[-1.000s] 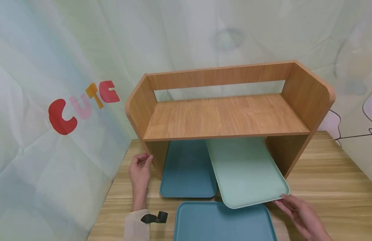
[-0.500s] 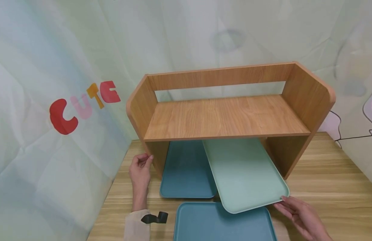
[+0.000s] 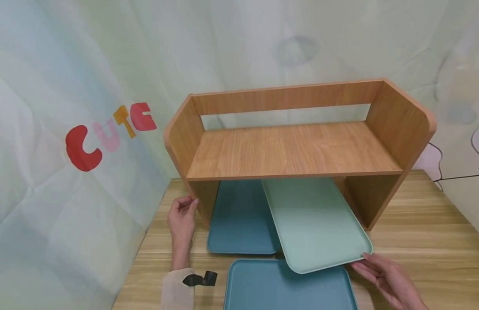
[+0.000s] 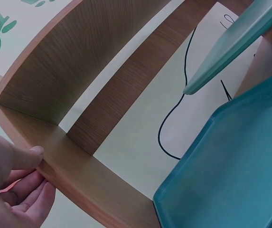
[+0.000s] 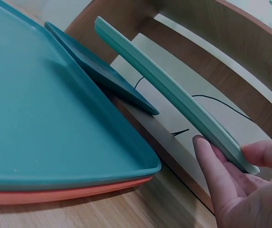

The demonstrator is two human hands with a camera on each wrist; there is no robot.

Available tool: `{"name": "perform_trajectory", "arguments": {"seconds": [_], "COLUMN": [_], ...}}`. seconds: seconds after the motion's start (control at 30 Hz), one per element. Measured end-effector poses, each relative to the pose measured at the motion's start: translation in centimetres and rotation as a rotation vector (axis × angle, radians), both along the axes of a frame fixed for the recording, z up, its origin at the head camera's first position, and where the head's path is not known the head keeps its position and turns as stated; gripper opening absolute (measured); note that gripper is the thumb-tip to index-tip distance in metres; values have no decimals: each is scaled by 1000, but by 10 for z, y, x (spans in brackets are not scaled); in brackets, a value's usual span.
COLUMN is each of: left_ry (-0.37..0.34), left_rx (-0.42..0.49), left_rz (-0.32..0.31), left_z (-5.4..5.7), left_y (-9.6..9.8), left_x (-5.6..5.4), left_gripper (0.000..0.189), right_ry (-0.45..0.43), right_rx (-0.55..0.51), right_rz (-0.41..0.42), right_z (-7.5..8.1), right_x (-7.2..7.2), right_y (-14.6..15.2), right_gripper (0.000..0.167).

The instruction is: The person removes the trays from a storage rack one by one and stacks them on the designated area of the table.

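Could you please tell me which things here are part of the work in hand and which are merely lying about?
In hand:
- light green tray, its corner held by the right hand
- wooden shelf, its side panel pinched by the left hand

Lying about:
- dark teal tray under the shelf
- front teal tray on an orange tray
- table

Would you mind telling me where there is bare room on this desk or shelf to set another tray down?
The top board of the wooden shelf is bare end to end. The table is bare right of the shelf. Under the shelf it is crowded: a dark teal tray and the mint tray, held by the right hand, overlapping the front tray.
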State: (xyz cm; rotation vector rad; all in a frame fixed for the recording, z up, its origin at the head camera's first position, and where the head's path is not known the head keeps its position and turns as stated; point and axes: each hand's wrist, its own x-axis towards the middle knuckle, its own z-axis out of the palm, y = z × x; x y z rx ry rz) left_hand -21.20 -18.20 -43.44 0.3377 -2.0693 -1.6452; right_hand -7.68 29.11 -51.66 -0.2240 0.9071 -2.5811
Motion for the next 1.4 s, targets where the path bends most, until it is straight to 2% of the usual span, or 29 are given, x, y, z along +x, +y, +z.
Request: {"name": "perform_trajectory", "arguments": {"seconds": [0.2, 0.27, 0.47, 0.73, 0.97, 1.2, 1.4], "left_ry": [-4, -5, -2, 13, -2, 5, 9], "left_rx": [-1, -3, -10, -7, -8, 4, 2], "left_rz": [-5, -7, -17, -22, -20, -15, -9], "left_z": [-1, -1, 0, 0, 1, 2, 0], "left_y": [0, 0, 0, 0, 0, 0, -1], "left_x": [-1, -1, -1, -2, -1, 0, 0], "left_gripper": [23, 23, 24, 24, 24, 28, 25], "right_ry": [-108, -121, -84, -58, -23, 48, 52], "right_rx": [53, 64, 63, 113, 135, 156, 228], "right_rz": [-12, -16, -2, 4, 28, 53, 54], "right_z": [4, 4, 3, 5, 8, 9, 8], "right_x": [0, -1, -1, -1, -1, -3, -5], "right_y": [2, 2, 2, 2, 2, 1, 3], "right_gripper": [42, 42, 44, 43, 44, 47, 44]}}
